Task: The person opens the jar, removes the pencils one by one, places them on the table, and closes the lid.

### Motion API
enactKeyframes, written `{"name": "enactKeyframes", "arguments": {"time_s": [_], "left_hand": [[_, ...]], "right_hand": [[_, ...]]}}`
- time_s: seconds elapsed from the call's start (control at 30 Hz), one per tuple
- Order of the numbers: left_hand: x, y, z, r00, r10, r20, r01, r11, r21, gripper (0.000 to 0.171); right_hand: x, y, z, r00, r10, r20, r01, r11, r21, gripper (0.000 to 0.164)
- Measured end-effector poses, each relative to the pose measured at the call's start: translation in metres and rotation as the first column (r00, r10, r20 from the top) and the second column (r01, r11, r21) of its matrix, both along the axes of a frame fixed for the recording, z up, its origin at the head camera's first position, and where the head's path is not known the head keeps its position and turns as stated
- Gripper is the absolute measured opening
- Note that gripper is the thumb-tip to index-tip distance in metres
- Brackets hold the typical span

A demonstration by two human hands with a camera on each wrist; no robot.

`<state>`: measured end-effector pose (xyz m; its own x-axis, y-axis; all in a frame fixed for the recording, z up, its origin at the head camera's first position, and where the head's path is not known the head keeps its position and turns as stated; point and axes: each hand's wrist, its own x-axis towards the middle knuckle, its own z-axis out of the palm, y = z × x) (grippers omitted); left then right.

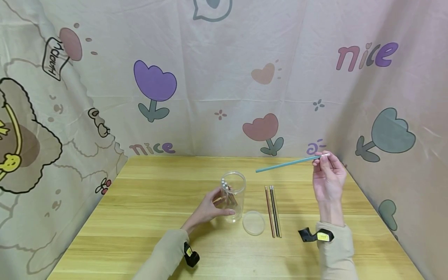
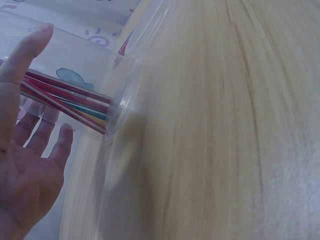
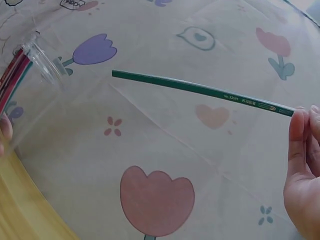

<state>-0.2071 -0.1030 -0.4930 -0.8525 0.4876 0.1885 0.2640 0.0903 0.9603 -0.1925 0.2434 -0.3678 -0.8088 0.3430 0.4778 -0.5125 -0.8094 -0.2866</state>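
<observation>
The left hand (image 1: 212, 208) curls round a clear jar (image 1: 240, 200) standing on the desk (image 1: 140, 217), thumb on one side and fingers on the other; several pencils (image 2: 75, 102) lean inside. The right hand (image 1: 329, 177) pinches one end of a green pencil (image 1: 287, 164) above the desk, its free end pointing toward the jar but apart from it. A round clear lid (image 1: 253, 223) lies just beside the jar, with loose pencils (image 1: 274, 212) side by side to its right.
</observation>
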Motion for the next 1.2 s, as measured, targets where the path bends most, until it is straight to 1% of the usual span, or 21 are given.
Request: {"name": "enactKeyframes", "arguments": {"time_s": [0.03, 0.13, 0.27, 0.33, 0.4, 0.47, 0.5, 0.57, 0.67, 0.73, 0.83, 0.93, 1.0, 1.07, 1.1, 1.13, 1.17, 1.2], "left_hand": [[0.000, 0.000, 0.000, 1.000, 0.000, 0.001, 0.000, 1.000, 0.002, 0.071], [0.000, 0.000, 0.000, 1.000, 0.001, 0.003, -0.001, 1.000, 0.005, 0.071], [0.001, 0.000, 0.001, 1.000, 0.003, 0.003, -0.003, 1.000, 0.001, 0.072], [0.001, 0.000, 0.001, 1.000, 0.005, 0.004, -0.005, 1.000, 0.000, 0.072], [0.001, 0.000, 0.001, 1.000, 0.007, 0.005, -0.007, 1.000, -0.002, 0.072], [0.001, 0.000, 0.001, 1.000, 0.009, 0.004, -0.009, 1.000, -0.004, 0.071], [0.001, 0.000, 0.001, 1.000, 0.009, 0.004, -0.009, 1.000, -0.004, 0.071], [0.001, 0.000, 0.001, 1.000, 0.010, 0.001, -0.010, 1.000, -0.006, 0.069], [0.000, 0.000, 0.001, 1.000, 0.010, -0.005, -0.010, 1.000, -0.007, 0.068], [0.000, 0.000, 0.001, 1.000, 0.010, -0.006, -0.010, 1.000, -0.007, 0.069], [0.001, 0.000, 0.001, 1.000, 0.010, -0.006, -0.010, 1.000, -0.007, 0.070], [0.001, 0.000, 0.001, 1.000, 0.011, -0.006, -0.011, 1.000, -0.010, 0.070], [0.001, 0.000, 0.001, 1.000, 0.012, -0.006, -0.012, 1.000, -0.012, 0.070], [0.001, 0.001, 0.001, 1.000, 0.013, -0.006, -0.013, 1.000, -0.012, 0.069], [0.001, 0.001, 0.001, 1.000, 0.013, -0.007, -0.014, 1.000, -0.012, 0.069], [0.001, 0.001, 0.001, 1.000, 0.013, -0.008, -0.013, 1.000, -0.011, 0.068], [0.001, 0.001, 0.001, 1.000, 0.013, -0.009, -0.013, 1.000, -0.012, 0.068], [0.000, 0.001, 0.001, 1.000, 0.012, -0.008, -0.012, 1.000, -0.011, 0.068]], "right_hand": [[0.000, 0.001, -0.001, 1.000, 0.017, -0.017, -0.017, 1.000, -0.007, 0.017], [-0.001, 0.005, -0.004, 0.999, 0.027, -0.034, -0.027, 1.000, 0.014, 0.019], [-0.003, 0.009, -0.009, 1.000, 0.016, 0.007, -0.017, 0.998, 0.059, 0.019], [-0.004, 0.011, -0.013, 0.999, -0.015, 0.040, 0.010, 0.992, 0.123, 0.019], [-0.006, 0.012, -0.018, 0.998, -0.011, 0.058, 0.001, 0.986, 0.168, 0.021], [-0.007, 0.014, -0.023, 0.997, -0.017, 0.073, -0.001, 0.971, 0.238, 0.023], [-0.008, 0.014, -0.025, 0.997, -0.023, 0.077, 0.000, 0.960, 0.281, 0.024], [-0.009, 0.014, -0.030, 0.996, -0.013, 0.087, -0.017, 0.941, 0.337, 0.025], [-0.011, 0.014, -0.037, 0.991, -0.049, 0.128, -0.014, 0.895, 0.445, 0.024], [-0.012, 0.014, -0.041, 0.981, -0.083, 0.173, -0.016, 0.862, 0.507, 0.024], [-0.013, 0.013, -0.045, 0.963, -0.123, 0.241, -0.042, 0.810, 0.584, 0.025], [-0.013, 0.013, -0.049, 0.949, -0.137, 0.285, -0.080, 0.767, 0.637, 0.025], [-0.016, 0.014, -0.056, 0.946, -0.134, 0.295, -0.105, 0.735, 0.670, 0.023], [-0.021, 0.018, -0.066, 0.948, -0.131, 0.292, -0.120, 0.698, 0.706, 0.021], [-0.032, 0.023, -0.082, 0.958, -0.087, 0.273, -0.136, 0.701, 0.700, 0.019], [-0.040, 0.028, -0.093, 0.965, -0.060, 0.255, -0.143, 0.695, 0.705, 0.020], [-0.046, 0.032, -0.103, 0.966, -0.054, 0.253, -0.149, 0.683, 0.715, 0.020], [-0.050, 0.037, -0.111, 0.968, -0.030, 0.250, -0.163, 0.682, 0.713, 0.020]]}}
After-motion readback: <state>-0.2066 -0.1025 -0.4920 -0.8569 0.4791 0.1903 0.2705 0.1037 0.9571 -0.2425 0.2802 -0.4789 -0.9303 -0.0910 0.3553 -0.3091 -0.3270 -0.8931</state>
